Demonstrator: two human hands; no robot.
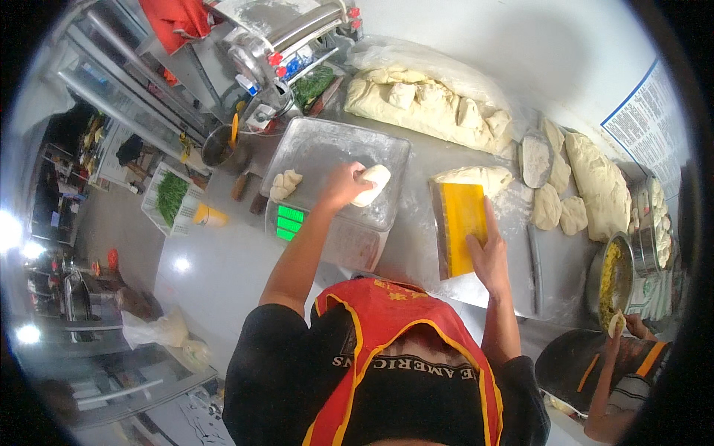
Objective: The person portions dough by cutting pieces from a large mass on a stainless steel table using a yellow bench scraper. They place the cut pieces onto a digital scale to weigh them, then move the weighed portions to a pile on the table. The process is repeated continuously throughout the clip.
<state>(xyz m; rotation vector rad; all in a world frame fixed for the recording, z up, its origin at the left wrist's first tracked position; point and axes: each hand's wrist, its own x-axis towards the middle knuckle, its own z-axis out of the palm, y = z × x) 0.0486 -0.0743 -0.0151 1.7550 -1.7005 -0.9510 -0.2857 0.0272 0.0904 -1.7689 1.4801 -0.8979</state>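
My left hand grips a pale piece of dough just over or on the floured metal tray of a weighing scale; contact with the tray is hard to tell. A smaller lump of dough sits at the tray's left edge, near the lit green display. In my right hand is a dough scraper with a yellow handle part. Its upper end is against a cut strip of dough lying on the metal worktable.
A large dough slab lies partly under plastic film at the back. Right of me are a flour scoop, dough pieces, a rolling pin and a bowl of yellow filling. A co-worker's hands hold dough beside that bowl.
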